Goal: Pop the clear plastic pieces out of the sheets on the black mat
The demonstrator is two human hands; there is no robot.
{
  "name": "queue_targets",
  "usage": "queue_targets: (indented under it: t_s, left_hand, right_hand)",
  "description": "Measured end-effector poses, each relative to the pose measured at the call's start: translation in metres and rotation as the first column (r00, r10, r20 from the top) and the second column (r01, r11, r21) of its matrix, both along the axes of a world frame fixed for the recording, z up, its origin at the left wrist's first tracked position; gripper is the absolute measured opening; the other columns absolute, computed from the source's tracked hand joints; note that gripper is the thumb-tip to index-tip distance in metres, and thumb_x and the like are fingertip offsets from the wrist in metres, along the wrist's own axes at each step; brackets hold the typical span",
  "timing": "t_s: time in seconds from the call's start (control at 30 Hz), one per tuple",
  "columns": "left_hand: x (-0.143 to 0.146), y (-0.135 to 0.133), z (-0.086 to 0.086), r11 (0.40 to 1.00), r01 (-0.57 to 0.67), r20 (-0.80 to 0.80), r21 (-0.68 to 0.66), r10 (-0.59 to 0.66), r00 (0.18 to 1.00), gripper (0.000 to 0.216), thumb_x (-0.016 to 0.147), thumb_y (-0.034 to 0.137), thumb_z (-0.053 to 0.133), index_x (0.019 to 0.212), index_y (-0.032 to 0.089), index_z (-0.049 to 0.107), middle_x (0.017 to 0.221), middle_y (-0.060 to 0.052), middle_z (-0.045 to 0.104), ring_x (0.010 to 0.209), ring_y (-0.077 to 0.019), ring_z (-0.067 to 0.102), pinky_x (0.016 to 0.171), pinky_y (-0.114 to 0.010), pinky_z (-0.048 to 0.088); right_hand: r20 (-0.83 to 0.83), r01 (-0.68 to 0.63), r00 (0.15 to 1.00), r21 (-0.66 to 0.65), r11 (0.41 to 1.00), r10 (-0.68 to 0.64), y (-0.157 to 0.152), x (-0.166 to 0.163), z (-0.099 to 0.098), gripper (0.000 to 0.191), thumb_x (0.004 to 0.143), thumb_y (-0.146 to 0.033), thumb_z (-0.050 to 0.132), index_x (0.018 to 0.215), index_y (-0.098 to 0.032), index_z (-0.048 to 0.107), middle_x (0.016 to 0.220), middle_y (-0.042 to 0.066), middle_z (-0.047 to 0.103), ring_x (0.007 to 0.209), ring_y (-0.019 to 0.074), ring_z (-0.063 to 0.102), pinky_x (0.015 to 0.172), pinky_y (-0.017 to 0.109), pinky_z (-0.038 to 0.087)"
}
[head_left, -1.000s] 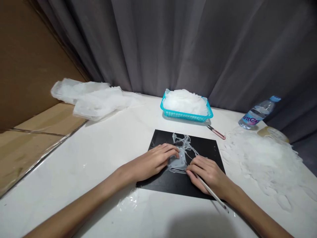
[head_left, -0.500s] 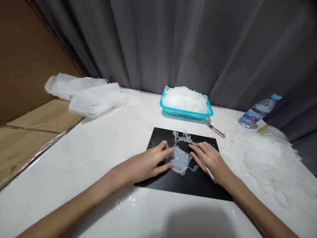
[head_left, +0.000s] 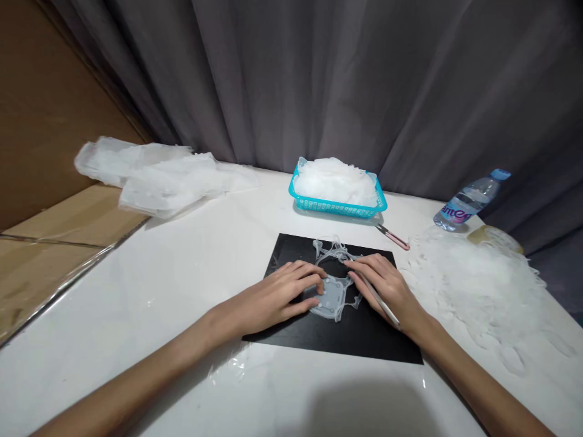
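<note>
A translucent whitish moulded piece (head_left: pixel 331 298) with thin stringy offcuts lies on a black mat (head_left: pixel 328 331) on the white table. My left hand (head_left: pixel 285 292) rests on the piece's left side, fingers stretched and pressing it flat. My right hand (head_left: pixel 382 285) is at the piece's right edge and holds a thin white stick-like tool (head_left: pixel 380 301), its tip touching the piece. Loose strands (head_left: pixel 332 250) trail off toward the mat's far edge.
A turquoise basket (head_left: pixel 337 207) heaped with white pieces stands behind the mat. A pink-handled tool (head_left: pixel 394 238) lies beside it. At the right lie a heap of white scraps (head_left: pixel 473 285) and a water bottle (head_left: pixel 471 201). Crumpled plastic bags (head_left: pixel 155 176) and cardboard sit at the left.
My right hand has moved from the near edge of the piece up to its right side, carrying the tool. The piece has been turned a little under my left hand.
</note>
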State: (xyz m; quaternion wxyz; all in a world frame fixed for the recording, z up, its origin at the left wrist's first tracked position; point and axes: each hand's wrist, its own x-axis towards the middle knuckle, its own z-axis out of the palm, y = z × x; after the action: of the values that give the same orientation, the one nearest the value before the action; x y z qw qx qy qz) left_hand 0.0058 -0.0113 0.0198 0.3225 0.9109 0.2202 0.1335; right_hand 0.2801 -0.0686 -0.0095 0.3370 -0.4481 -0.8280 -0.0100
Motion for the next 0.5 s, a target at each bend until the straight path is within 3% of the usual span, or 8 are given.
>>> queue_targets:
  t_s: [0.1, 0.23, 0.37, 0.5]
  left_hand:
    - [-0.003, 0.003, 0.001, 0.999, 0.016, -0.001, -0.031, -0.016, 1.0, 0.019, 0.106, 0.034, 0.056, 0.119, 0.029, 0.069, 0.14, -0.006, 0.063, 0.131, -0.0272, 0.057, 0.11, -0.042, 0.046]
    - [-0.006, 0.006, 0.001, 0.993, 0.049, 0.009, -0.108, -0.048, 0.999, 0.027, 0.105, 0.033, 0.058, 0.131, 0.034, 0.067, 0.144, -0.005, 0.061, 0.137, -0.0263, 0.053, 0.114, -0.042, 0.045]
    - [-0.008, 0.009, -0.003, 0.989, 0.064, 0.008, -0.133, -0.064, 0.998, 0.03, 0.106, 0.033, 0.057, 0.134, 0.037, 0.066, 0.151, -0.004, 0.057, 0.142, -0.0263, 0.049, 0.118, -0.043, 0.042]
    - [-0.008, 0.014, -0.005, 0.988, 0.076, -0.014, -0.135, -0.078, 0.997, 0.03, 0.104, 0.036, 0.061, 0.133, 0.04, 0.068, 0.151, -0.002, 0.057, 0.143, -0.0267, 0.049, 0.118, -0.045, 0.042]
  right_hand:
    - [-0.196, -0.099, 0.979, -0.185, 0.978, 0.062, -0.017, -0.007, 0.013, 0.023, 0.104, -0.019, 0.055, 0.124, -0.024, 0.065, 0.104, 0.007, 0.073, 0.093, 0.0212, 0.071, 0.087, 0.037, 0.059]
    - [-0.282, -0.179, 0.959, -0.497, 0.849, 0.037, -0.031, -0.012, 0.022, 0.017, 0.104, -0.027, 0.058, 0.12, -0.026, 0.065, 0.105, 0.003, 0.074, 0.092, 0.0176, 0.072, 0.084, 0.029, 0.059]
    - [-0.322, -0.298, 0.935, -0.493, 0.818, 0.147, -0.031, -0.012, 0.02, 0.012, 0.105, -0.029, 0.057, 0.105, -0.025, 0.069, 0.107, 0.004, 0.073, 0.1, 0.019, 0.071, 0.091, 0.033, 0.058]
    - [-0.356, -0.349, 0.916, -0.487, 0.801, 0.184, -0.031, -0.016, 0.018, 0.015, 0.106, -0.026, 0.055, 0.108, -0.025, 0.069, 0.112, 0.005, 0.072, 0.105, 0.0183, 0.069, 0.096, 0.034, 0.057]
